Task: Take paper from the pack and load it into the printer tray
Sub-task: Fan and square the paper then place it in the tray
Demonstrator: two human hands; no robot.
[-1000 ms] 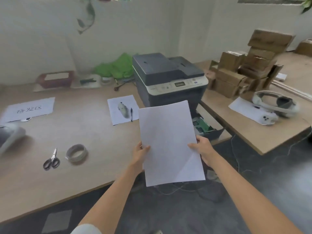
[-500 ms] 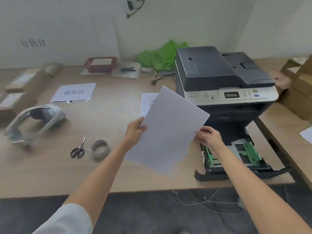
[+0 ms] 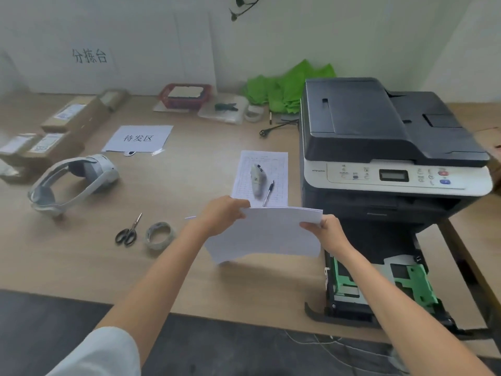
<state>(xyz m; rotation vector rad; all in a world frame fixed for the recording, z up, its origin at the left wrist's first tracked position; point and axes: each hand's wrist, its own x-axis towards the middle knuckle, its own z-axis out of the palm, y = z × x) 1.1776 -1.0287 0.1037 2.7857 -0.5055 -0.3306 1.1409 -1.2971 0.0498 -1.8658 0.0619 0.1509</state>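
Note:
A thin stack of white paper is held nearly upright, long edge up, over the wooden table just left of the printer. My left hand grips its upper left corner and my right hand grips its upper right corner. The grey and white printer stands at the right. Its tray is pulled out toward me, with green guides showing and my right forearm across it. No paper pack is in view.
On the table lie scissors, a tape roll, a white headset, a printed sheet with a pen, labelled cardboard boxes and a red basket. Cables hang under the table's front edge.
My view has swung left and closer to the table. The paper has turned from tilted and facing me to nearly upright and lower, left of the open tray, both hands still on it.

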